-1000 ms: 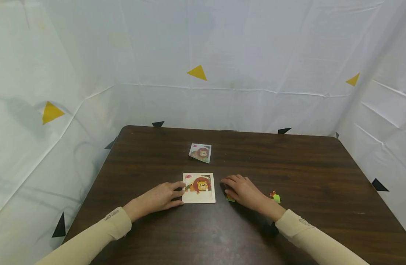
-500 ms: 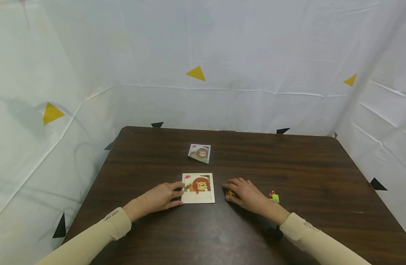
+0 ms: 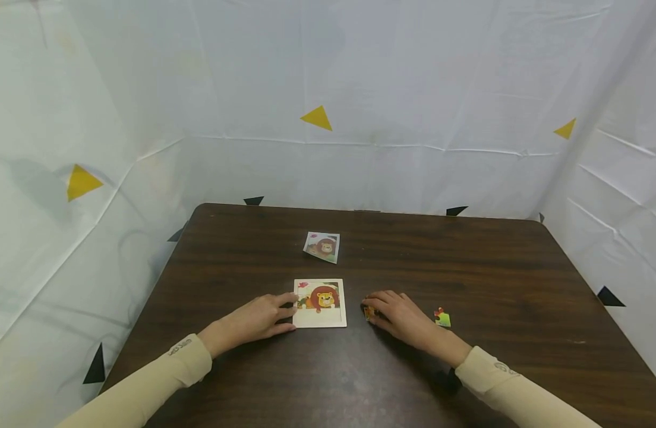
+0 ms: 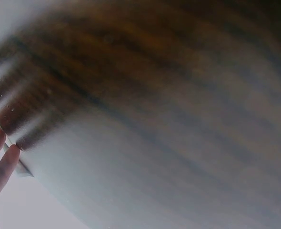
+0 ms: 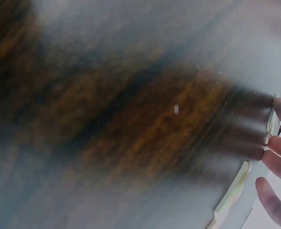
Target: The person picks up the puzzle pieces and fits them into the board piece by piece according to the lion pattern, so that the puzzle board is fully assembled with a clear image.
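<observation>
A square wooden jigsaw board lies in the middle of the table, a lion picture filling its upper part and bare wood showing below. My left hand rests at its left side, fingertips and thumb against the edge. In the left wrist view, fingertips meet the board's thin edge. Right of the board, my right hand pinches a small orange and yellow puzzle piece between thumb and fingers, partly hidden by them. The right wrist view shows this piece edge-on among the fingers.
Another puzzle piece, green with red, lies on the table right of my right hand. A paper picture of the same lion lies beyond the board with a raised corner. White sheeting surrounds the dark wooden table.
The small piece has turned and come up between my right thumb and fingers, from lying flat beneath the hand. My right hand has shifted slightly; the left hand stays at the board.
</observation>
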Available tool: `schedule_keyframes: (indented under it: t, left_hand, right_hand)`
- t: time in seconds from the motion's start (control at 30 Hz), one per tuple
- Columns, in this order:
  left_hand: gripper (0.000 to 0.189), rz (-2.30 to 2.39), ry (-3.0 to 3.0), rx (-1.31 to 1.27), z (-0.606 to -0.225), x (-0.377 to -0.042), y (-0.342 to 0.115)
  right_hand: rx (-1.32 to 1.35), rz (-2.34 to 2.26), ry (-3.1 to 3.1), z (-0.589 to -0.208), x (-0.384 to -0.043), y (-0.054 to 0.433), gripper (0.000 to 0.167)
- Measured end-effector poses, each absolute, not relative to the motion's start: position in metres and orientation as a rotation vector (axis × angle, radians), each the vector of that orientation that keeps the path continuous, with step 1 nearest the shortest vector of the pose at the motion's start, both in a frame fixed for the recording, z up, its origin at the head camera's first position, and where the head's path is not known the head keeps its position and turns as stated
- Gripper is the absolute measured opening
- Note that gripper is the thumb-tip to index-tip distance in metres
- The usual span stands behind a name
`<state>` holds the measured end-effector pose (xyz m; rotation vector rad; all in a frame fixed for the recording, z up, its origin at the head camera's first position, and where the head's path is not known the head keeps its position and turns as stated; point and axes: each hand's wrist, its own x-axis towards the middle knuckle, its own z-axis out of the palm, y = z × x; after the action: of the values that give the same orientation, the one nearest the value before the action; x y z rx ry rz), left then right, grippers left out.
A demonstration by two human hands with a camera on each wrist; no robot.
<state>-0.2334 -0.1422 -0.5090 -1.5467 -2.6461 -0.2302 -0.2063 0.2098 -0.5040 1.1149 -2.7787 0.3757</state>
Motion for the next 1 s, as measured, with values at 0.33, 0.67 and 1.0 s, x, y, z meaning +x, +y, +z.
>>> schedule_keyframes:
  t: [0.33, 0.67, 1.0]
  left_hand:
    - [0.04, -0.218, -2.648, -1.545, -0.5097, -0.2338, -0.143]
    - [0.039, -0.223, -2.646, -1.545, -0.5089, -0.234, -0.1431]
    - [0.038, -0.226, -2.638, -1.552, -0.5087, -0.2334, -0.1429]
  right_hand:
    - [1.122, 0.418, -2.758, -0.5065, -0.2105, 0.2092, 0.035]
    - [1.157, 0.468, -2.743, -0.509, -0.2134, 0.2067, 0.034]
    - [1.231, 0.304, -2.669, -0.5087, -0.2151, 0.2025, 0.026]
